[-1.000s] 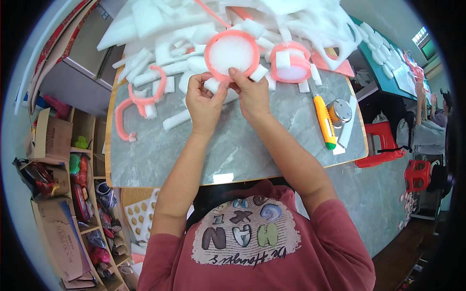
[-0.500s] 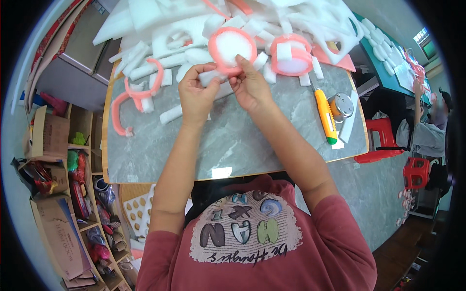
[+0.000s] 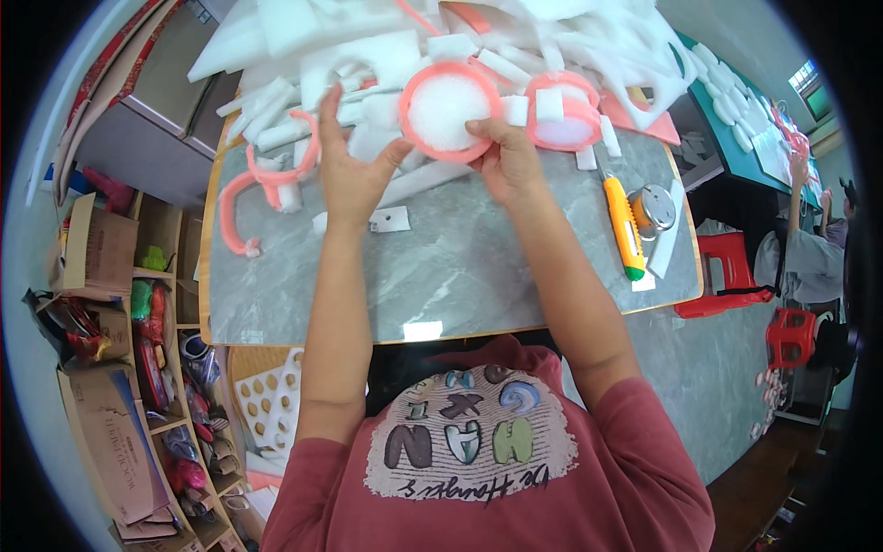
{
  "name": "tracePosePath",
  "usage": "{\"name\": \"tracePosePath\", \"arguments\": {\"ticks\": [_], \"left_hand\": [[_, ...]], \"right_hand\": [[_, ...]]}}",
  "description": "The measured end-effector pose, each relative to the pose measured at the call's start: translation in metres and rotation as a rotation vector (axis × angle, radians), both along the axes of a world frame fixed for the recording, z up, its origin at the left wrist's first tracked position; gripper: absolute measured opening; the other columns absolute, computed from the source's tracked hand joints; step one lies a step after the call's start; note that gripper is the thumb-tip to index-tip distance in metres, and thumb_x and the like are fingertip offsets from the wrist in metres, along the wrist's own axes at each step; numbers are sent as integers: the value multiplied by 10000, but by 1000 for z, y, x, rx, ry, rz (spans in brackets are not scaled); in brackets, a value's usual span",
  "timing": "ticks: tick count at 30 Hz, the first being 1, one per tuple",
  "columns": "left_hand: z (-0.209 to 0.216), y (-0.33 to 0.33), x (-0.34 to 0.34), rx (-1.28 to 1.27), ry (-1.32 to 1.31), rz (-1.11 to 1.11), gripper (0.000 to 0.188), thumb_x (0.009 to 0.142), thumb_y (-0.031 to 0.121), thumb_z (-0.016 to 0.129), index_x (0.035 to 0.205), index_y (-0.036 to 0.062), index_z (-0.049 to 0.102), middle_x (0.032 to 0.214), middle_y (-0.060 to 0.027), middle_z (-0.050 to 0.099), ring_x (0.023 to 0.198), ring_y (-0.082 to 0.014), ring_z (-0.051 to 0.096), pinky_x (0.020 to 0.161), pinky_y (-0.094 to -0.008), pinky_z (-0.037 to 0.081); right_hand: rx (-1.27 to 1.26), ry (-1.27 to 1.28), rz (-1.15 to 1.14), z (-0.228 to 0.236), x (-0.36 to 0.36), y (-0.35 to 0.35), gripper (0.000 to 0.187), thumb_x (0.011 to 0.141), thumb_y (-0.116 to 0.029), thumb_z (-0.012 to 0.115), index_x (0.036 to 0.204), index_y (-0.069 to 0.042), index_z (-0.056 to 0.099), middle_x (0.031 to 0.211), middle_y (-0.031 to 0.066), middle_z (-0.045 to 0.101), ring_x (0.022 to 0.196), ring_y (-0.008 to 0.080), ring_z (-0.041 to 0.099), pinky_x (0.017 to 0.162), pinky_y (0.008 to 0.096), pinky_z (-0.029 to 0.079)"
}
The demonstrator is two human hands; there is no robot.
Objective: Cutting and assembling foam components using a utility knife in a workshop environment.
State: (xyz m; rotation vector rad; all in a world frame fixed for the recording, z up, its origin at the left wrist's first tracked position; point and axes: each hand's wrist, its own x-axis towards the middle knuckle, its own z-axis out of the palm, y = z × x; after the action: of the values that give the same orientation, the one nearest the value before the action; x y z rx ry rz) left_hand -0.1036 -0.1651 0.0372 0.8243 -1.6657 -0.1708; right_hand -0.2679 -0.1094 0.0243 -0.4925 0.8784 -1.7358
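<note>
My right hand [image 3: 511,164] pinches the lower right rim of a round white foam disc [image 3: 447,112] edged with a pink foam ring. The thumb lies over its face, and the other fingers are mostly hidden behind it. To the left, my left hand [image 3: 357,175] is open, thumb and fingers spread apart, with nothing in it. Its thumb comes near the disc's left edge. Past that hand lie curved pink foam strips [image 3: 227,216]. Another pink-rimmed foam piece [image 3: 563,120] rests right of the disc, with a small white block [image 3: 549,105] on it.
White foam sheets and offcuts [image 3: 359,60] pile up at the table's far side. On the right are a yellow-orange utility knife [image 3: 624,228] and a round metal tin [image 3: 652,210]. Shelves [image 3: 175,304] stand left; a person [image 3: 814,248] works at a green table [image 3: 745,152] far right.
My left hand has let go of the white foam strip by the ring and spread open, moving left. My right hand has shifted to the ring's lower right rim, and the disc is tilted up more.
</note>
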Motion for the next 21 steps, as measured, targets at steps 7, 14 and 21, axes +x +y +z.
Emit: {"name": "tracePosePath", "arguments": {"ticks": [7,14,21], "left_hand": [[-17,10,-16,488,503,-525,307,799,136,712,1001,-16,538,904,-30,590,779,-87,575,664,-215,491],[-19,18,-20,516,403,-526,228,865,149,627,997,-20,550,897,-61,616,770,-99,594,664,-240,508],[-12,17,-14,660,520,-719,240,902,151,555,1048,-39,537,955,-91,620,808,-133,621,683,-271,553]], "right_hand": [[-227,-50,16,9,24,2,353,805,-217,666,1070,-12,557,983,61,610,884,131,587,715,269,478],[-121,-90,-25,-2,28,1,288,812,-183,668,1026,-17,570,953,63,615,811,129,596,620,260,489],[-26,-276,48,4,25,4,229,829,-168,629,1004,-36,561,896,58,604,760,136,592,553,247,476]]}}
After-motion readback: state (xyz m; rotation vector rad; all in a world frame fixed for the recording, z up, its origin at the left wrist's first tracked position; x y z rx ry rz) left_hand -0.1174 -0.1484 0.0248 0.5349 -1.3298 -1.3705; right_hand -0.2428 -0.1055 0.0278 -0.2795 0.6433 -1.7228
